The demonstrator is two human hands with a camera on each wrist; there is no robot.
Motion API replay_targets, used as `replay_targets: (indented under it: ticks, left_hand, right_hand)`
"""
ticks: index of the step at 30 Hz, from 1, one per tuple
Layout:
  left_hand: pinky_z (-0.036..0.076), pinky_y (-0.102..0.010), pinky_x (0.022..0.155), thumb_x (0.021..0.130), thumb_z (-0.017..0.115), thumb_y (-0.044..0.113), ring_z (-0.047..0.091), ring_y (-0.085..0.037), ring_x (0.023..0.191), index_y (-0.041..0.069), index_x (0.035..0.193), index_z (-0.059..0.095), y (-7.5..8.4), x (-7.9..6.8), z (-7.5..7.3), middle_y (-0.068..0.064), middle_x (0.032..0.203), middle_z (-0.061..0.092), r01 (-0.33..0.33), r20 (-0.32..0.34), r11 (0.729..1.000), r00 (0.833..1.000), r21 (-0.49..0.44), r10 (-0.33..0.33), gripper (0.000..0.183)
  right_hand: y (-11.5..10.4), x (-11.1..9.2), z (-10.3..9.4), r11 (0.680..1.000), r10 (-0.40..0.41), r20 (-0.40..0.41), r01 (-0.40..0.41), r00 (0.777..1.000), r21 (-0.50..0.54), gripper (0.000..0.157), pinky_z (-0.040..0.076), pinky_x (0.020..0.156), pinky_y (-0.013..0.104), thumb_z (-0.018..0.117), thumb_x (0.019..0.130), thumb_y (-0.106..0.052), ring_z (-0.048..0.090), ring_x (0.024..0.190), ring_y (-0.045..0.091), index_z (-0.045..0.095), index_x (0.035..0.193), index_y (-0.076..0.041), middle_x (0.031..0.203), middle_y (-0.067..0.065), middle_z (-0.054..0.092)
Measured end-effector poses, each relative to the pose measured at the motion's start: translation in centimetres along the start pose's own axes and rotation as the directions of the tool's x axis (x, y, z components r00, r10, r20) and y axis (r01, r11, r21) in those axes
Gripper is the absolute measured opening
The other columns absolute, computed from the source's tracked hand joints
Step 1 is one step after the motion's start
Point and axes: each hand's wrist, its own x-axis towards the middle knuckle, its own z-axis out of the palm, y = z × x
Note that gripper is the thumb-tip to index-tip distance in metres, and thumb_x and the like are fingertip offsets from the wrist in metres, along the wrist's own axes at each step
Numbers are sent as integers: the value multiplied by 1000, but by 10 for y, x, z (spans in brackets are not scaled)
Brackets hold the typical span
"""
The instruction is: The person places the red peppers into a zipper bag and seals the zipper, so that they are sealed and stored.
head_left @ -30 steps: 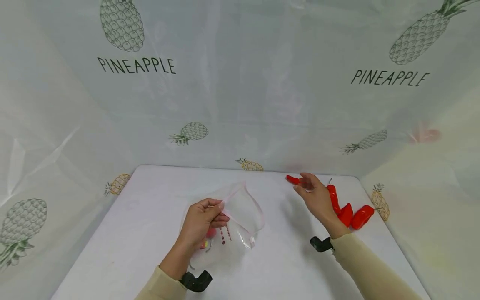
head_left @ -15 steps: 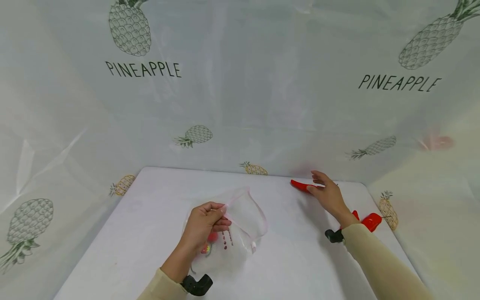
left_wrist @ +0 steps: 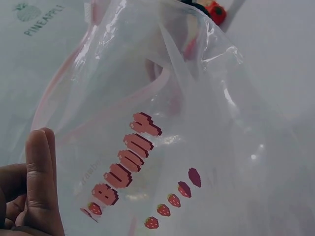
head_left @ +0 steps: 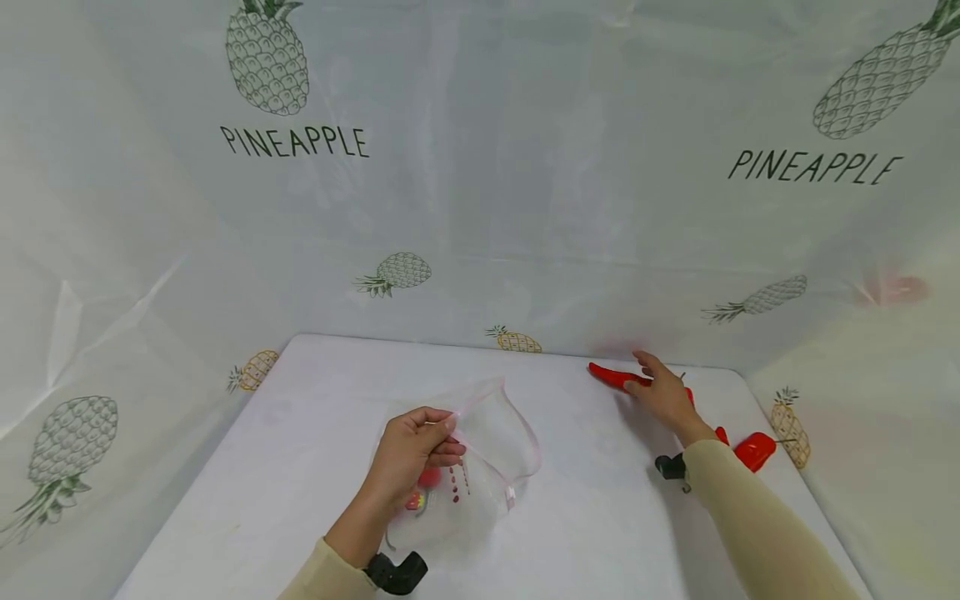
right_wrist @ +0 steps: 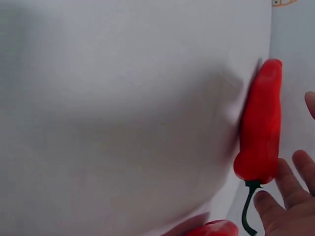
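In the head view my left hand (head_left: pixel 420 446) pinches the rim of a clear zip bag (head_left: pixel 495 433) with a pink closure. Its mouth gapes toward the right. In the left wrist view this bag (left_wrist: pixel 197 137) bears the print BUNNY and small strawberries. My right hand (head_left: pixel 667 398) is at the back right of the table, fingers spread at the stem end of a red chili pepper (head_left: pixel 611 376). The right wrist view shows this chili pepper (right_wrist: pixel 262 118) lying with its green stem beside my fingertips (right_wrist: pixel 285 174).
Right of my right hand lie more red peppers, including a rounder one (head_left: pixel 755 451) near the table's (head_left: pixel 600 517) right edge. Another pepper (right_wrist: pixel 214 229) shows at the bottom of the right wrist view. A pineapple-print sheet (head_left: pixel 510 233) rises behind the table.
My right hand has moved right along the chili pepper toward its stem end, baring more of it. The head view has shifted slightly. My left hand keeps its grip on the bag.
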Motion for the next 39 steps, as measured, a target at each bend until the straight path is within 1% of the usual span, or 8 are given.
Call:
replay_targets:
  ticks: [7, 13, 16, 18, 24, 32, 36, 39]
  left_hand:
    - [67, -31, 72, 102, 70, 10, 77, -19, 74, -7, 119, 66, -2, 1, 1, -13, 85, 77, -2, 2, 1000, 1000, 16, 2, 25]
    - [67, -31, 72, 102, 71, 11, 78, -22, 76, -5, 118, 68, -3, 1, 0, -14, 86, 77, -3, -4, 1000, 1000, 18, 3, 23]
    - [67, -31, 72, 102, 71, 12, 78, -23, 76, -4, 118, 68, -3, 1, -1, -14, 86, 77, -5, -6, 1000, 1000, 27, 5, 23]
    - [67, -31, 72, 102, 71, 13, 78, -22, 75, -4, 117, 68, -3, 1, -1, -14, 86, 77, -5, -7, 1000, 1000, 30, 5, 24]
    - [67, -30, 71, 102, 70, 12, 77, -18, 73, -8, 119, 66, -4, 2, -1, -13, 84, 77, -3, 2, 1000, 1000, 23, 3, 26]
    - [66, -29, 72, 102, 70, 13, 77, -18, 73, -5, 118, 67, -4, 1, -1, -14, 85, 77, -5, 15, 999, 1000, 43, 4, 24]
    - [66, -30, 71, 102, 71, 13, 77, -18, 73, -4, 117, 68, -4, 2, -1, -14, 85, 77, -5, 13, 999, 1000, 35, 4, 23]
    - [67, -30, 72, 102, 71, 14, 78, -19, 74, -4, 116, 68, -5, 1, -2, -13, 86, 77, -6, 10, 1000, 1000, 29, 6, 23]
  right_hand:
    - [-2, -5, 8, 1000, 17, 1, -17, 1000, -10, 67, 48, 112, 67, 62, 106, -24, 46, 140, 50, 31, 164, -9, 158, 29, 45]
    - [-10, -6, 15, 998, 25, -17, -24, 1000, 57, 63, 59, 101, 53, 59, 107, -26, 54, 131, 44, 35, 162, -7, 147, 25, 53]
    - [-13, -3, 18, 995, 51, -31, -48, 998, 92, 64, 60, 98, 50, 60, 107, -27, 52, 128, 43, 35, 162, -7, 145, 25, 52]
    - [-14, -1, 20, 992, 72, -34, -68, 997, 103, 66, 59, 100, 53, 62, 106, -27, 49, 131, 44, 34, 162, -8, 147, 25, 49]
    - [-13, 6, 26, 987, 125, 45, -128, 991, 94, 78, 55, 108, 59, 66, 104, -32, 42, 142, 48, 24, 166, -10, 158, 27, 41]
    - [-25, 7, 34, 981, 165, 107, -174, 981, 82, 82, 56, 106, 58, 69, 102, -29, 49, 135, 48, 22, 166, -9, 153, 30, 47]
    - [-39, 2, 38, 976, 159, 130, -176, 979, 128, 80, 60, 102, 53, 69, 101, -25, 54, 130, 45, 26, 165, -8, 148, 30, 51]
    - [-49, -4, 40, 965, 139, 139, -166, 980, 205, 81, 63, 98, 48, 72, 100, -25, 56, 127, 43, 27, 165, -8, 146, 29, 52]
